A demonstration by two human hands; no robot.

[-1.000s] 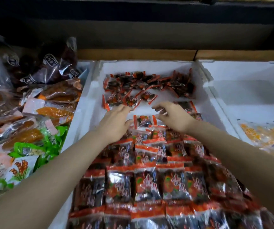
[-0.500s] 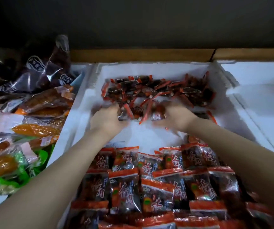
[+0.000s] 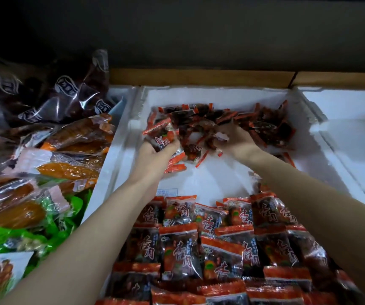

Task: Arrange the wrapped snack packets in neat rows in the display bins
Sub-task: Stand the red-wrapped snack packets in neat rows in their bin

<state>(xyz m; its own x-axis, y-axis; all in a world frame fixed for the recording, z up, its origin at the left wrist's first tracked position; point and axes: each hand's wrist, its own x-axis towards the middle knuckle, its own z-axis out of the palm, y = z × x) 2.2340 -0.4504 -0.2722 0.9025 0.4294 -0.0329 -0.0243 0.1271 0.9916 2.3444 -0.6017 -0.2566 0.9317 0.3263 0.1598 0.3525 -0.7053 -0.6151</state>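
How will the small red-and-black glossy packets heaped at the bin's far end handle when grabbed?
Probably slippery: the small red-and-black glossy film packets shine and lie tumbled every way in the white foam bin. Likely light and floppy: the left hand grips several at once, edges splaying.

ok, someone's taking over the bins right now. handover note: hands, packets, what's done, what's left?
Left hand: grips a few packets at the near-left edge of the loose pile.
Right hand: fingers curled into the pile's middle, gripping packets.
Where: pile at the far end of the middle bin; rows fill its near end, with bare floor between.
Done: near rows laid.
Left: bring the pile forward and lay it in rows across the gap.
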